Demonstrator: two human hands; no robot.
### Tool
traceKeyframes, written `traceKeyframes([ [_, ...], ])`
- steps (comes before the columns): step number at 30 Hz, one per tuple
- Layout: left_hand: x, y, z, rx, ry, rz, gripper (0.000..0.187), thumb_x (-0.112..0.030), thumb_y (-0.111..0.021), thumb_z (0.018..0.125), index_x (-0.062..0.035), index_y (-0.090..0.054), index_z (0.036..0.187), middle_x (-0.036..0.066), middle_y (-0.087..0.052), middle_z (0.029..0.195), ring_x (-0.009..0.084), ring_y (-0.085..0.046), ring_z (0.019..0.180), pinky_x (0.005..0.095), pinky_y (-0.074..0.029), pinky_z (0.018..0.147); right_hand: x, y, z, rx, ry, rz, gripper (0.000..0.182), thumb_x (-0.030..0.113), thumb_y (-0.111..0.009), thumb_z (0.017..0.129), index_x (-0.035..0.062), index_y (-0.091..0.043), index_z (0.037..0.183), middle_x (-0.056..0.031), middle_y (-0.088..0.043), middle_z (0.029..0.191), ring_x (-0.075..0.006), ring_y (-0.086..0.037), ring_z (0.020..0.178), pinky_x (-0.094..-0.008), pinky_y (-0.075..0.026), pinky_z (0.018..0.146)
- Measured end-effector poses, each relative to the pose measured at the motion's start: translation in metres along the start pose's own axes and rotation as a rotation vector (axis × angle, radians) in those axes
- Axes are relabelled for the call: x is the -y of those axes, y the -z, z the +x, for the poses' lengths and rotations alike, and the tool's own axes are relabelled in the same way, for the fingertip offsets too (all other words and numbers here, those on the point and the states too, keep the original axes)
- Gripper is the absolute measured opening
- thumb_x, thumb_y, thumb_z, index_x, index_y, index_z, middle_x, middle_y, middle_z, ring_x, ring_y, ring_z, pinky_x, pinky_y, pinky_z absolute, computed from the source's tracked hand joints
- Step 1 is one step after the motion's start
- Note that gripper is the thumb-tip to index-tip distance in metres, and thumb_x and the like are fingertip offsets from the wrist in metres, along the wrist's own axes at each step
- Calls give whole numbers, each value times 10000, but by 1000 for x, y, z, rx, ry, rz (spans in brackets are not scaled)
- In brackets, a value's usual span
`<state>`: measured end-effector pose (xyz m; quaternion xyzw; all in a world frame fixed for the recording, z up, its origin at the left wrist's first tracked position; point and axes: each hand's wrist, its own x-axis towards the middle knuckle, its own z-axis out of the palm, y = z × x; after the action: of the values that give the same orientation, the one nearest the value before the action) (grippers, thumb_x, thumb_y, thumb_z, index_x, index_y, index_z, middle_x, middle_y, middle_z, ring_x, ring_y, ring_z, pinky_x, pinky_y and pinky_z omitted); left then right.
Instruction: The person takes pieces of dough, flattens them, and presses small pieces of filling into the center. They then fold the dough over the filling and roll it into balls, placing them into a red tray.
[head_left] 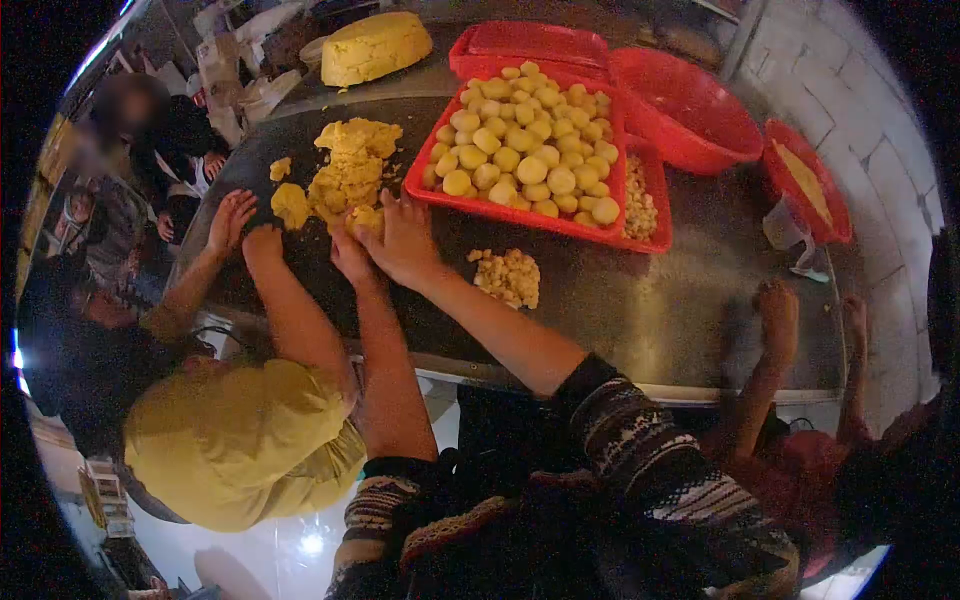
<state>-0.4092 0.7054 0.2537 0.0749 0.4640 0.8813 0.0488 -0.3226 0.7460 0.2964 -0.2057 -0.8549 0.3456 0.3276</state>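
Rough, matt dough (355, 150) on smooth, probably metal tabletop (630, 310)

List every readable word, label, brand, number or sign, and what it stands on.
No text can be read.
Red tray, bowl: no lettering visible.
Sleeve: a pattern, not words.
Cup: any marks too small to read.
Clutter at back left: too blurred to read.

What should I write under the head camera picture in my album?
Left hand and right hand hold a lump of yellow dough near a red tray piled with round balls.
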Motion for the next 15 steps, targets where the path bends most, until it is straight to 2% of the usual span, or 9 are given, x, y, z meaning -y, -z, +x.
traceKeyframes([
  [3,-10,1,-5,137,71,-162,343,-247,-422,930,33,-570,1062,137,-596,1041,262,-598,889,374,-502,805,0,-5,-8,-48,28,-206,667,379,-512,866,-50,-304,1333,-324,-276,1359,-440,-255,1279,-486,-177,1075],
  [4,-10,0,-11,36,17,19,362,-273,-424,929,37,-563,1057,143,-590,1060,273,-602,898,378,-507,797,-4,-5,-17,-117,48,-14,624,352,-525,863,-48,-335,1303,-311,-295,1349,-432,-262,1276,-477,-201,1065],
  [5,-17,-6,-16,36,23,21,362,-273,-424,929,37,-563,1057,143,-590,1060,273,-602,898,378,-507,797,-9,-6,-23,-189,68,181,581,325,-538,861,-46,-366,1273,-299,-315,1339,-423,-270,1274,-469,-224,1055],
  [6,-19,-9,-19,-11,5,104,376,-283,-421,932,40,-557,1067,147,-586,1072,278,-603,904,381,-508,797,-11,-5,-26,-188,65,177,581,325,-538,861,-46,-366,1273,-299,-315,1339,-423,-270,1274,-469,-224,1055],
  [8,-17,-11,-21,-61,-7,187,389,-293,-418,934,43,-550,1077,151,-583,1083,283,-604,910,384,-509,796,-14,0,-30,-267,-199,322,496,287,-569,849,-42,-430,1193,-270,-420,1263,-395,-376,1218,-436,-315,1005],
  [9,-14,-10,-18,-85,40,76,390,-292,-414,932,43,-546,1082,152,-582,1082,284,-605,908,387,-509,794,-15,6,-25,-263,-203,319,496,287,-569,849,-42,-430,1193,-270,-420,1263,-395,-376,1218,-436,-315,1005],
  [11,-10,-6,-14,-107,83,-28,391,-290,-411,930,43,-542,1086,153,-581,1080,286,-606,907,389,-508,793,-20,13,-2,-33,-278,505,512,310,-593,837,-45,-448,1174,-255,-516,1157,-373,-485,1129,-416,-382,945],
  [14,-4,-3,-11,-88,61,-52,381,-269,-412,917,49,-538,1085,155,-584,1060,286,-608,898,392,-511,779,-16,-10,9,-180,-306,426,514,311,-613,821,-28,-453,1174,-236,-574,1073,-361,-551,1044,-402,-421,897],
  [15,-1,0,-11,-76,-50,67,372,-258,-414,910,50,-539,1078,155,-586,1051,286,-610,893,391,-512,774,-18,-16,11,-185,-308,429,514,311,-613,821,-28,-453,1174,-236,-574,1073,-361,-551,1044,-402,-421,897],
])
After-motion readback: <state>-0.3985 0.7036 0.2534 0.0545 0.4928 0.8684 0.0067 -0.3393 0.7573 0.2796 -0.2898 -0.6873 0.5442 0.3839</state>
